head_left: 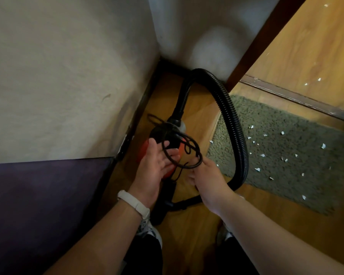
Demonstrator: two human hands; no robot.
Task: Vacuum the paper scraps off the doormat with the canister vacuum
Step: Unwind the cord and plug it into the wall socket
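Observation:
A red and black canister vacuum [142,150] stands on the wooden floor in the corner by the wall. Its black ribbed hose [232,120] arcs up and over to the right, then down along the mat's left edge. The grey-green doormat [286,155] lies to the right with several white paper scraps [262,155] scattered on it. Loops of the black power cord [184,153] hang between my hands above the canister. My left hand [157,167] is palm up with the loops over its fingers. My right hand [205,175] pinches the cord's loops.
A pale wall [68,76] and a dark purple panel [48,195] close off the left side. A dark wooden door frame [262,42] and a metal threshold strip [286,94] lie beyond the mat. More scraps [319,79] dot the floor past the threshold. My shoes [151,233] stand below.

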